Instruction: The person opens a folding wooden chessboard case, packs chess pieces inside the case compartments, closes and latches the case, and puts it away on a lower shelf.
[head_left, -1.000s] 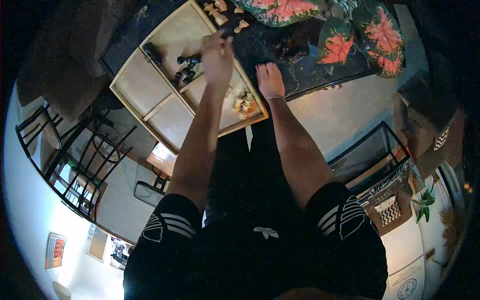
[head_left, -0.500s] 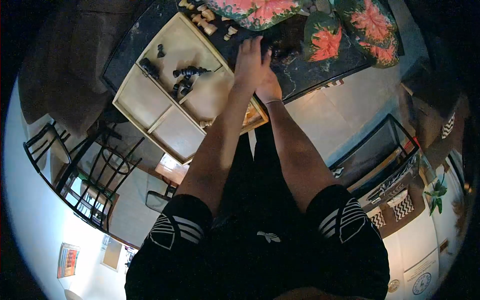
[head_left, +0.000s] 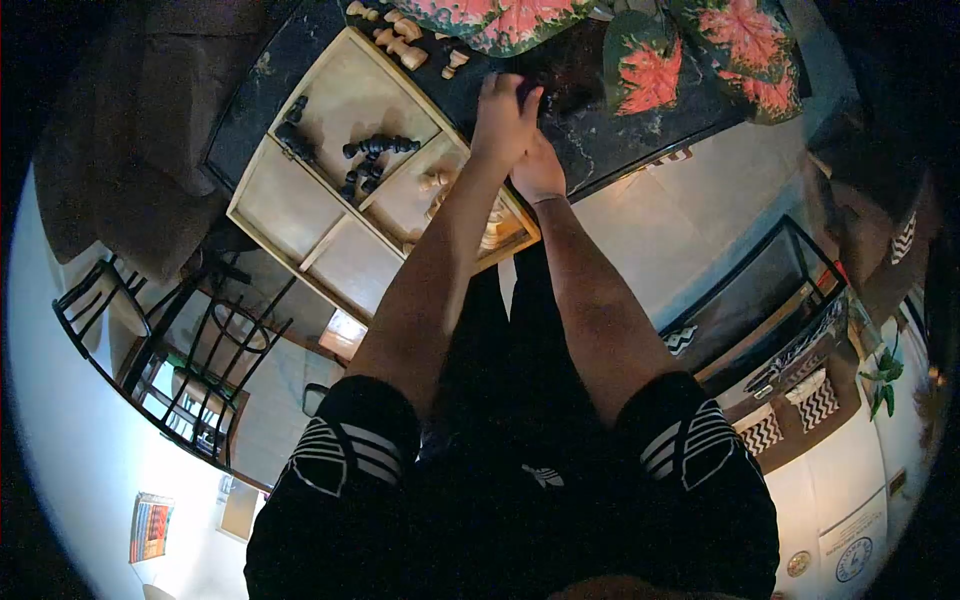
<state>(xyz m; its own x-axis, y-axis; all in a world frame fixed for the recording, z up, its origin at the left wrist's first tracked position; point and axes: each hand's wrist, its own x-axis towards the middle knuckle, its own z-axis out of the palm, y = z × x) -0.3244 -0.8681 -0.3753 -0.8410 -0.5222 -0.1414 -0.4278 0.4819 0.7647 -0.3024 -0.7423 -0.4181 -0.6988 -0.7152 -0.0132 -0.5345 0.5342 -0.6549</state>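
Note:
My left hand (head_left: 503,122) is above the dark marbled table just past the right rim of a wooden chess box (head_left: 345,190). Its fingers are curled, with a small dark chess piece (head_left: 525,91) between thumb and fingers, mostly hidden. Right beside it, my right hand (head_left: 540,168) is close against the left; its fingers are covered by the left hand. Black chess pieces (head_left: 375,148) lie in the box's compartments. Pale chess pieces (head_left: 434,180) lie in the compartment partly behind my left forearm. More pale pieces (head_left: 402,48) rest on the table beyond the box.
Large pink-and-green leaves (head_left: 645,65) hang over the table (head_left: 590,150) at the top. A brown sofa (head_left: 110,120) stands at left, with black metal chairs (head_left: 215,330) below it. A glass-topped cabinet (head_left: 760,300) is at right.
My left fingers have gone from stretched out to curled around the dark piece. A black pawn in the box has shifted left against another black piece. Pale pieces by my forearm now show more clearly.

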